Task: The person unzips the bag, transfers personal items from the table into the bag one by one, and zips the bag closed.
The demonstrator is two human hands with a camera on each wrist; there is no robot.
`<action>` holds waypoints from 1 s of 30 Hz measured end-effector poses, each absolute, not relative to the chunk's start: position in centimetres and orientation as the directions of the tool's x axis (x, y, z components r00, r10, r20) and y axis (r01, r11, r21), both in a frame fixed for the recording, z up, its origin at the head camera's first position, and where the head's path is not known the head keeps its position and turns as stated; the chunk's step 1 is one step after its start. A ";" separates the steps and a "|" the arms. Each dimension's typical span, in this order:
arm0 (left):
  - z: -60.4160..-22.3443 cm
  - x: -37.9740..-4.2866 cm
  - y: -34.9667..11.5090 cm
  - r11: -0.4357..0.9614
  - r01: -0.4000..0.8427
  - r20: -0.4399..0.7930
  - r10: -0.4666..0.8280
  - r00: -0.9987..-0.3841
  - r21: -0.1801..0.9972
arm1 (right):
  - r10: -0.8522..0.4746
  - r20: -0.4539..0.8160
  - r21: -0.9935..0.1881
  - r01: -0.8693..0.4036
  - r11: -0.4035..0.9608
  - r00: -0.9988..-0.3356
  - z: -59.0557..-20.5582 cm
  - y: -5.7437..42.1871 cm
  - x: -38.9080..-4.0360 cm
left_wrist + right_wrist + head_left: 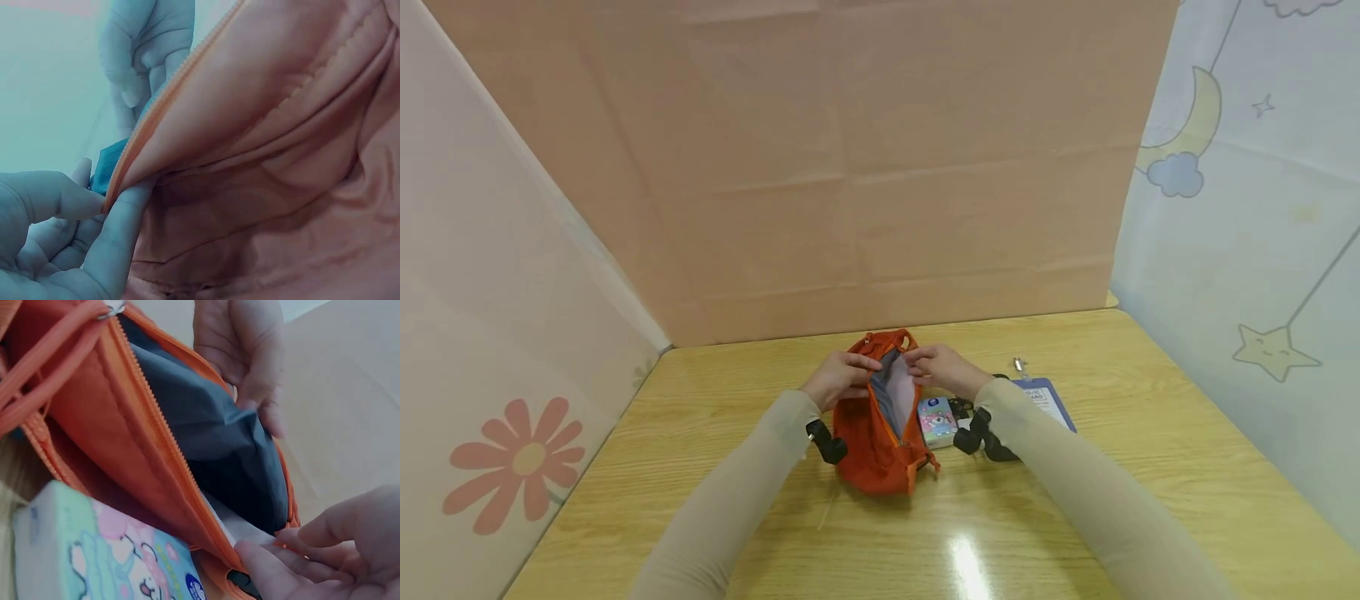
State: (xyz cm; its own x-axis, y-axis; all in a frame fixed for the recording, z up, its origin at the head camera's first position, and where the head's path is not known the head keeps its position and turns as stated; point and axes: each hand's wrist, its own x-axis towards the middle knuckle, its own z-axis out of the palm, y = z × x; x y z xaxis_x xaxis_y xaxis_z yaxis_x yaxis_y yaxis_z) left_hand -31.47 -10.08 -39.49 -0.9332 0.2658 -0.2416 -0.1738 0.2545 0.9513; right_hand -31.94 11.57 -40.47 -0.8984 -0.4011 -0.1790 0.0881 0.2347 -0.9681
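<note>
Presently, left hand bent with thumb and fingers pinching the left rim of the opening of a red-orange fabric bag; right hand has curled fingers gripping the opposite rim, fingertips against the zip edge. Mouth spread between the two hands, orange zip parted, smooth grey lining exposed. Bag sits near the middle of the pale wood-grain table, its upper end close to the far edge. Just beside it, on the side toward the table's right edge: a small pastel tissue pack, blocky, printed with cartoon figures. Further toward that edge, a blue rectangular card holder with white printed card and metal clip, partly covered by the right cream sleeve. Beyond the far table edge, a plain peach cloth hangs.
</note>
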 end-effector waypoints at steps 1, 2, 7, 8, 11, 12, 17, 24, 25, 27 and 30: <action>-39.5 -31.5 -10.2 0.252 -0.173 -0.240 0.267 -0.933 0.952 | -0.396 -0.183 -0.970 0.099 0.222 -0.900 -40.5 11.7 -32.0; -39.6 -31.5 -10.2 0.249 -0.172 -0.238 0.268 -0.933 0.953 | -0.392 -0.188 -0.971 0.111 0.210 -0.901 -40.6 11.8 -32.1; -39.6 -31.6 -10.5 0.257 -0.171 -0.240 0.267 -0.933 0.951 | -0.395 -0.193 -0.976 0.135 0.170 -0.898 -40.8 12.2 -32.2; -39.6 -31.6 -10.5 0.256 -0.175 -0.243 0.265 -0.933 0.951 | -0.396 -0.194 -0.976 0.138 0.166 -0.898 -40.8 12.2 -32.2; -39.6 -31.6 -10.3 0.247 -0.181 -0.246 0.265 -0.932 0.952 | -0.400 -0.189 -0.976 0.127 0.175 -0.897 -40.5 12.1 -32.0; -39.6 -31.6 -10.3 0.242 -0.182 -0.246 0.266 -0.932 0.953 | -0.400 -0.188 -0.976 0.126 0.176 -0.897 -40.3 12.0 -31.8; -39.7 -31.7 -10.2 0.223 -0.187 -0.245 0.270 -0.931 0.957 | -0.451 -0.200 -0.976 0.137 0.169 -0.870 -39.2 11.4 -30.4; -39.8 -31.8 -10.6 0.216 -0.179 -0.234 0.262 -0.936 0.960 | -0.548 -0.243 -0.969 0.172 0.179 -0.800 -39.3 11.7 -29.0; -39.7 -31.7 -10.6 0.218 -0.175 -0.230 0.262 -0.937 0.960 | -0.561 -0.241 -0.969 0.170 0.177 -0.792 -39.4 11.9 -28.9; -39.6 -31.7 -10.7 0.217 -0.174 -0.229 0.262 -0.938 0.961 | -0.565 -0.245 -0.969 0.177 0.173 -0.788 -39.8 12.4 -28.9; -39.5 -31.6 -10.8 0.211 -0.177 -0.230 0.262 -0.937 0.961 | -0.556 -0.253 -0.967 0.209 0.143 -0.791 -40.3 13.0 -29.0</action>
State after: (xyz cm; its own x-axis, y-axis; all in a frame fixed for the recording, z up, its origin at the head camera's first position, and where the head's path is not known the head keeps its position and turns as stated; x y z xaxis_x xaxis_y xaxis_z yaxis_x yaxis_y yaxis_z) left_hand -31.59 -10.82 -39.47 -0.9373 0.2617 -0.2303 -0.1771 0.2114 0.9612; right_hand -29.05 13.01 -40.33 -0.7914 -0.5565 -0.2529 0.2087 0.1429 -0.9675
